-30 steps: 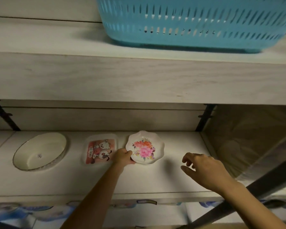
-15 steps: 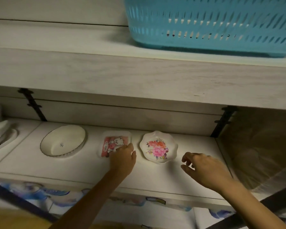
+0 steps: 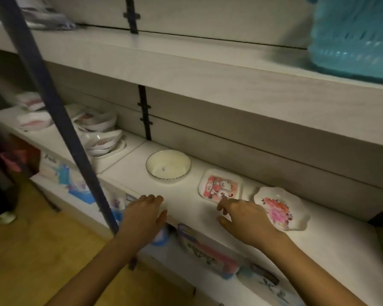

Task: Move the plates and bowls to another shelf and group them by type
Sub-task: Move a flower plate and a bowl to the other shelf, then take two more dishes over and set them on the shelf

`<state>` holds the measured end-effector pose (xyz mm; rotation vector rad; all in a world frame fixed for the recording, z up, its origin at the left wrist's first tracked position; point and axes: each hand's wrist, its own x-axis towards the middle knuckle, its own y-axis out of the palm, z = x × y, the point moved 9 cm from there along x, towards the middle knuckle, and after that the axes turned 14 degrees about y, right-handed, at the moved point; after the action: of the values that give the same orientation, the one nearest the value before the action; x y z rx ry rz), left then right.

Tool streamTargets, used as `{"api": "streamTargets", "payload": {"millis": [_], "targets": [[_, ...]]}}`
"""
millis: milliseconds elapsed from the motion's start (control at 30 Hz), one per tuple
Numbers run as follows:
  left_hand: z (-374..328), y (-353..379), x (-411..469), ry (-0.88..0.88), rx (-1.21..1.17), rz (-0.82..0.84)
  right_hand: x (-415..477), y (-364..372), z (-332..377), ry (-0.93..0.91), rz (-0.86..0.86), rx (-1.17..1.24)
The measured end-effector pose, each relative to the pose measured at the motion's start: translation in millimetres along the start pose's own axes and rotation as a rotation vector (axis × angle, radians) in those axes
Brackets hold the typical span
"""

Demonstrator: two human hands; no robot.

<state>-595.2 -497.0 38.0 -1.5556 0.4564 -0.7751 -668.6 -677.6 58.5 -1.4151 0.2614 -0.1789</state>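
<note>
Three dishes stand in a row on the white middle shelf (image 3: 181, 195): a round white bowl (image 3: 168, 166), a square plate with a cartoon print (image 3: 220, 186) and a scalloped plate with pink flowers (image 3: 281, 208). My left hand (image 3: 143, 217) hovers at the shelf's front edge, left of the square plate, fingers loosely spread and holding nothing. My right hand (image 3: 244, 218) hangs over the shelf between the square plate and the flower plate, fingers curled apart, also holding nothing. Further left on the same level lies a jumbled pile of white dishes (image 3: 97, 131).
A dark blue diagonal rack brace (image 3: 60, 115) crosses in front of the dish pile. A turquoise plastic basket (image 3: 352, 36) stands on the upper shelf at right. Patterned packages (image 3: 206, 250) fill the shelf below. Wooden floor lies at lower left.
My left hand has let go of the flower plate and pulled back to the shelf's front edge. The view has swung left, bringing the dish pile and brace into sight.
</note>
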Motion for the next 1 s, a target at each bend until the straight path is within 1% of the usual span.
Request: {"api": "streamTargets", "payload": {"millis": [67,167,367,433,500,767,900,1000], "targets": [[31.2,-8.8,-20.5,-0.069,-0.027,0.014,7.7,2.2,38.7,-0.057,0.000,-0.003],[84.3,-17.7,-53.1,-0.150,-0.074,-0.022,17.7,9.3,100.3,-0.141,0.014,-0.005],[192.3,-35.9,-112.5,-0.230,-0.086,-0.100,38.8,24.5,231.3,-0.212,0.020,0.004],[230.0,-45.6,-125.6,-0.229,-0.058,-0.122,46.9,27.1,274.1,-0.224,0.011,0.020],[265.6,-52.2,-135.2,-0.224,-0.048,-0.106,54.7,28.5,313.9,-0.235,0.015,0.055],[384.3,-59.6,-135.2,-0.267,-0.051,-0.032,94.0,30.9,434.1,-0.227,0.046,0.066],[439.0,-49.8,-118.3,-0.250,-0.066,0.023,131.8,30.4,475.8,-0.211,0.024,0.063],[478.8,-43.3,-99.7,-0.222,-0.096,0.024,168.5,38.3,497.0,-0.172,0.025,0.067]]}}
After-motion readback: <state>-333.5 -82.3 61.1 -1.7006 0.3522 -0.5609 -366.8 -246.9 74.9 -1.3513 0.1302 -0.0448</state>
